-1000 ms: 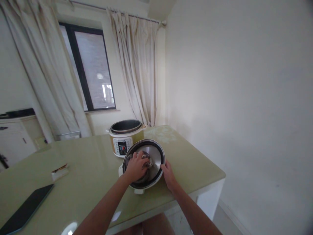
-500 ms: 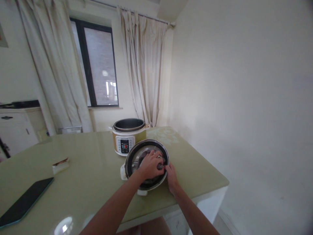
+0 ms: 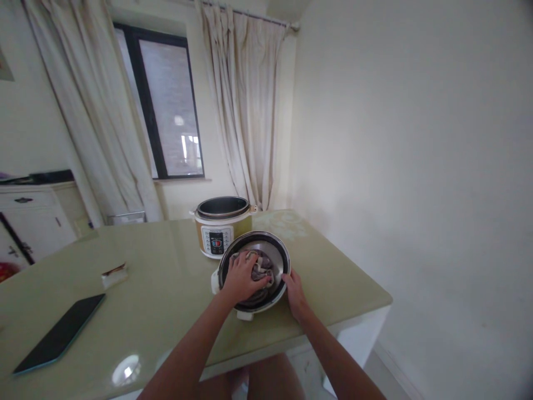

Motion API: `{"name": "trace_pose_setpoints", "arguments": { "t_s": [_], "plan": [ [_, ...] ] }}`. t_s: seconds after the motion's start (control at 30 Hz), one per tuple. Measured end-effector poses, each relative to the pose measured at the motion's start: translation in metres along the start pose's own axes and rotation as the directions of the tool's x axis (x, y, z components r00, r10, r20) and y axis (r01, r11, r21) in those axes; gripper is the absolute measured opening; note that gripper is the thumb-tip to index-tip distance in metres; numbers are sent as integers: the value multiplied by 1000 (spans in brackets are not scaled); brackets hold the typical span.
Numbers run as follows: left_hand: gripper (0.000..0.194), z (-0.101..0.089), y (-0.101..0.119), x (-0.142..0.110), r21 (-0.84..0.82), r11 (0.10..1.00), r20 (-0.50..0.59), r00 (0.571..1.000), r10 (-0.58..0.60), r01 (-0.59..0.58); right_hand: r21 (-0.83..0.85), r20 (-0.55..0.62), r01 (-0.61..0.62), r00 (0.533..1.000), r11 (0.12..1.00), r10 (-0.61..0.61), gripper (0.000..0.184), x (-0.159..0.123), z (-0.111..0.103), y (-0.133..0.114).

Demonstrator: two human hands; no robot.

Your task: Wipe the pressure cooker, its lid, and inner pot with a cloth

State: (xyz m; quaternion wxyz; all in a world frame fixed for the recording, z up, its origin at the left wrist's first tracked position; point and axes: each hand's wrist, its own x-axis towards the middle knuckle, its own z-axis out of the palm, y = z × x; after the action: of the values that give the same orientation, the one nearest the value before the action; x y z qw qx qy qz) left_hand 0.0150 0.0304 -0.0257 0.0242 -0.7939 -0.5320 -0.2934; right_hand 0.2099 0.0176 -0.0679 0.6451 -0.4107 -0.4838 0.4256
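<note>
A round pressure cooker lid [image 3: 275, 253] is tilted up on the table with its metal inner side toward me. My left hand [image 3: 244, 278] presses a crumpled grey-purple cloth [image 3: 263, 268] with a pale edge against the inside of the lid, its fingers curled over the cloth. My right hand [image 3: 295, 291] grips the lid's rim at the right, thumb on the inner side. Just behind the lid stands the white and gold electric pressure cooker [image 3: 222, 228], uncovered, its dark inner pot showing and its button panel facing me.
A dark tablet or phone [image 3: 62, 333] lies on the green table top [image 3: 166, 311] at the left. Beyond it is a small white packet [image 3: 114, 275]. A wall [image 3: 416, 166] rises to the right, and curtains [image 3: 245, 111] hang by the window behind.
My left hand has shifted with the cloth from the right part of the lid's inside toward the left. My right hand keeps its hold on the rim. The view has shifted slightly.
</note>
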Motion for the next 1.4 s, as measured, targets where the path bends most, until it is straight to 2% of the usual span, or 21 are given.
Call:
{"name": "trace_pose_setpoints", "arguments": {
  "t_s": [0.1,0.17,0.27,0.33,0.4,0.47,0.53,0.6,0.63,0.73,0.83,0.93,1.0,1.07,1.17,1.23,1.4],
  "plan": [
    [53,-4,8,-16,-33,998,27,998,61,-60,5,-9,9,1000,1000,-9,32,2,2,3],
    [48,-3,17,-15,-57,994,51,994,101,-98,12,-19,10,1000,1000,-10,33,3,2,7],
    [48,1,30,4,-88,981,80,980,182,-175,17,-19,27,999,1000,-26,35,5,1,13],
    [45,3,35,24,-88,979,64,980,188,-182,12,-12,33,999,999,-33,36,4,-1,15],
    [40,3,36,44,-73,990,31,992,123,-120,2,4,29,1000,1000,-29,38,3,-4,16],
    [35,1,31,58,-49,999,13,1000,-9,10,-14,10,20,1000,1000,-20,38,2,-6,16],
    [36,-4,24,62,-18,990,34,989,-142,143,-40,7,5,1000,999,-4,37,2,-7,16],
    [46,-9,16,55,20,980,86,976,-199,198,-45,2,-13,1000,999,13,37,2,-7,16],
    [55,-12,13,47,37,982,118,975,-190,187,-38,2,-17,1000,999,17,36,3,-6,16],
    [71,-19,6,17,86,994,199,977,-79,63,-25,-1,-5,1000,1000,5,36,3,-3,13],
    [65,-28,1,0,137,990,239,971,-3,-31,-40,-3,18,1000,999,-18,33,3,0,11],
    [57,-38,-6,12,127,992,280,959,-31,-5,-32,20,23,1000,999,-22,33,1,2,10],
    [50,-41,-8,32,73,996,237,969,-76,61,-34,45,29,999,999,-28,36,0,3,11],
    [46,-39,-6,53,6,987,117,980,-163,163,-42,83,54,995,998,-51,39,-1,4,12],
    [44,-28,8,73,-75,955,-24,956,-291,288,-56,142,92,986,994,-83,43,-3,3,12],
    [40,-20,20,75,-127,954,-43,959,-279,271,-68,143,110,985,992,-99,45,-4,3,11],
    [30,-14,41,63,-239,968,-6,997,-75,71,-79,160,144,978,986,-130,45,-5,6,6]
  ]
}}
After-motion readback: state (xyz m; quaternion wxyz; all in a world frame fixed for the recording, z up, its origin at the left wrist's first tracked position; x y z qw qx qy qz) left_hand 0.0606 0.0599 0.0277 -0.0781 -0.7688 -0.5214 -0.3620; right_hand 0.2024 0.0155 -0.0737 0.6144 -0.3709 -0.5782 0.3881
